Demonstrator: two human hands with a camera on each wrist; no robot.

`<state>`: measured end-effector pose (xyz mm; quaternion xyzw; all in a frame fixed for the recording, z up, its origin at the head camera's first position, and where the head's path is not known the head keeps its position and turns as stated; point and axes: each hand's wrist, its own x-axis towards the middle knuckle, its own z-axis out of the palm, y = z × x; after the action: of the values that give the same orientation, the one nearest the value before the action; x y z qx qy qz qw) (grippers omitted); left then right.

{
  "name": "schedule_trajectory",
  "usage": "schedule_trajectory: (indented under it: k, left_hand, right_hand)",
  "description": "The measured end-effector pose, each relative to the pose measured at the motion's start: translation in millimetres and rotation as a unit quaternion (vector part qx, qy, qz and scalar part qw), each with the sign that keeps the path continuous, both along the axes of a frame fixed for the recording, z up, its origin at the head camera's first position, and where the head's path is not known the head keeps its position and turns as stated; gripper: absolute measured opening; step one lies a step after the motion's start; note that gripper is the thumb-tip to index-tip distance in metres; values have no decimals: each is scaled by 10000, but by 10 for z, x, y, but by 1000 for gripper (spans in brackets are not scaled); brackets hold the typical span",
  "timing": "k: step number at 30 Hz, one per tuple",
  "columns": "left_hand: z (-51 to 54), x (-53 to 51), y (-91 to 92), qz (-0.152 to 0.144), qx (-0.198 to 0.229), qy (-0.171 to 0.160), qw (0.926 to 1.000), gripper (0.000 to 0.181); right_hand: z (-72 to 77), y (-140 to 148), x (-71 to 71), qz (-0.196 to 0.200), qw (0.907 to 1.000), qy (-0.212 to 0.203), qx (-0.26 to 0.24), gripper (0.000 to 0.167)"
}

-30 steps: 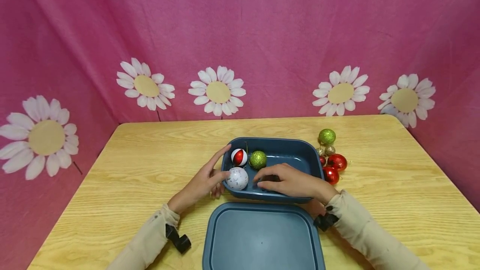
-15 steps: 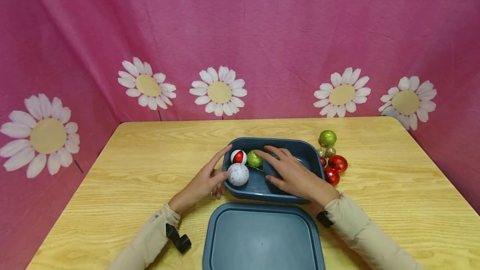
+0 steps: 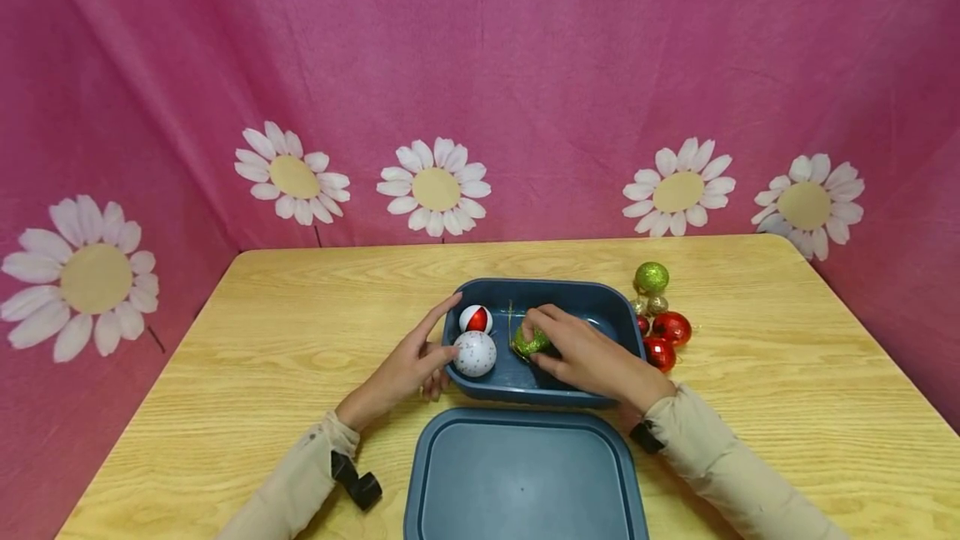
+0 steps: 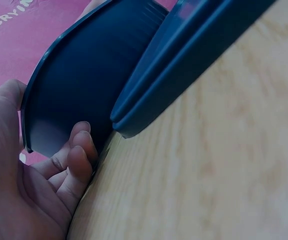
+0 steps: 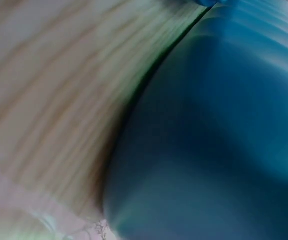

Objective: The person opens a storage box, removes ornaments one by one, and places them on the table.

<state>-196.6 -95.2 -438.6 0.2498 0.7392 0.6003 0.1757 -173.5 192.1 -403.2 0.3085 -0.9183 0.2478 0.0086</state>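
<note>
My left hand (image 3: pixel 401 369) grips the left end of the dark blue box (image 3: pixel 525 396), thumb over the rim near the white speckled ball (image 3: pixel 475 354). In the left wrist view, that hand's (image 4: pixel 39 170) fingers curl against the outer wall of the box (image 4: pixel 84 75). Inside the box, my right hand (image 3: pixel 592 357) pinches a glittery green ball (image 3: pixel 529 342) with thumb and fingers. A red and white ball (image 3: pixel 476 320) lies behind the speckled one. The right wrist view has only the box's outer wall (image 5: pixel 209 140) and table, with the hand out of sight.
The blue lid (image 3: pixel 525 473) lies flat in front of the box. Right of the box, a green ball (image 3: pixel 652 277), small gold balls (image 3: pixel 657 305) and red balls (image 3: pixel 671 328) sit on the wooden table (image 3: pixel 337 298). A pink curtain (image 3: pixel 555 90) hangs behind.
Inside the box, my right hand has closed on the green ball, which now lies further right and nearer the front. The speckled ball has shifted slightly. My left hand remains at the box's left end.
</note>
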Motion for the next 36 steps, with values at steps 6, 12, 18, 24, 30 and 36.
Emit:
schedule_trajectory:
  k: [6, 12, 18, 24, 30, 36]
  left_hand:
    - [-5, 10, 5, 44, -32, -69, 10000, 67]
    - [-4, 16, 16, 65, -33, -88, 9999, 68]
    - [-6, 23, 20, 90, -99, -131, 9998, 67]
    - [25, 10, 22, 89, -186, -88, 9997, 65]
    - [27, 10, 11, 62, -135, -35, 9999, 66]
    - [-7, 10, 3, 103, -65, -73, 9999, 66]
  right_hand:
    - [-19, 13, 13, -140, 9998, -75, -85, 36]
    - [-9, 21, 28, -215, 9996, -208, 13, 42]
    - [40, 72, 24, -255, 9994, 75, 211, 41]
    - [170, 212, -37, -458, 9976, 489, 158, 40]
    - [333, 362, -83, -622, 9961, 619, 34, 43]
    - [398, 523, -130, -663, 9946, 802, -25, 42]
